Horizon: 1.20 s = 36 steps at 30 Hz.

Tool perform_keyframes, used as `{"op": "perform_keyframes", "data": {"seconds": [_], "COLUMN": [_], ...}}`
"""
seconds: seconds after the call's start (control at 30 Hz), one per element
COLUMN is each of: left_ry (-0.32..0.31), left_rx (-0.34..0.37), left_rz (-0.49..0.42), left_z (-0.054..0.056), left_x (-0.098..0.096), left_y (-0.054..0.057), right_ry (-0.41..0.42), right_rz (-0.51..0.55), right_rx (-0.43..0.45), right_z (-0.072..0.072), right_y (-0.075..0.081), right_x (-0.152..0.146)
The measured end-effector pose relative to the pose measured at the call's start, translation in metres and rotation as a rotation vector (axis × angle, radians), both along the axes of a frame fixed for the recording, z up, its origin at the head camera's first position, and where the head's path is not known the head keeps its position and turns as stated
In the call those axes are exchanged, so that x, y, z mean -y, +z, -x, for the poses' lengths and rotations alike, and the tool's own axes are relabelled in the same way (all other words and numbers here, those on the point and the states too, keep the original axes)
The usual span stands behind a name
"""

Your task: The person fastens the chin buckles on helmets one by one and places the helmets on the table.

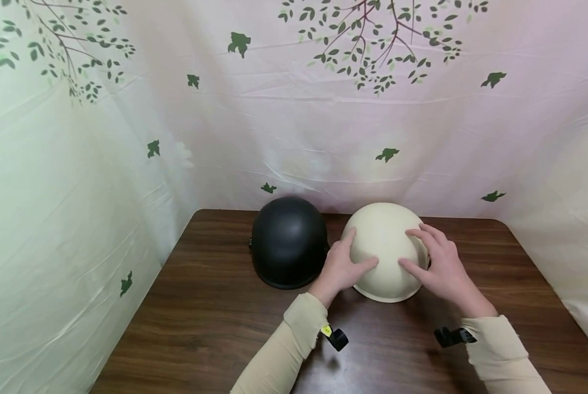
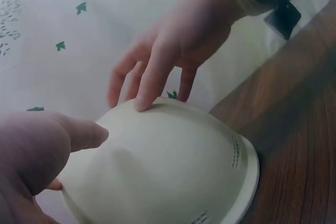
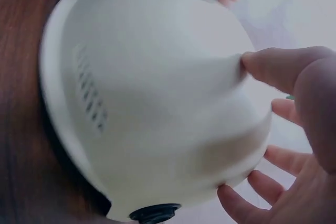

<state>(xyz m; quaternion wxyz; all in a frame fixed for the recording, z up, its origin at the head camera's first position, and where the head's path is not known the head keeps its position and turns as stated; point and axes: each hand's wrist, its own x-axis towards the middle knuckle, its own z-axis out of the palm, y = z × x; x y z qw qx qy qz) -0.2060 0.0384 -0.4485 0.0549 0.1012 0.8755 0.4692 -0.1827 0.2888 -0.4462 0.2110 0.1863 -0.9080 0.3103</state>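
Observation:
A cream helmet sits dome up on the wooden table, with small vent slots near its rim and a black round fitting on its side. My left hand touches the dome's left side, thumb and fingers spread apart. On the opposite side, my right hand rests its spread fingertips on the shell. Both thumbs point toward each other across the front of the dome. Just left of my left hand stands a black helmet, also dome up.
The dark wooden table has rounded back corners. Behind it and along both sides hangs a pale cloth printed with leaves and birds. Black cameras are strapped at both wrists, over beige sleeves.

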Motion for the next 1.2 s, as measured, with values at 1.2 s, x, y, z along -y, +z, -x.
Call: {"op": "perform_keyframes", "data": {"seconds": [1.2], "left_ry": [0.034], "left_rx": [-0.364], "left_rz": [-0.367], "left_z": [0.013], "left_x": [0.108], "left_y": [0.021], "right_ry": [-0.008], "right_rz": [0.004], "right_rx": [-0.017], "right_z": [0.009], "right_y": [-0.007], "right_x": [0.003]}}
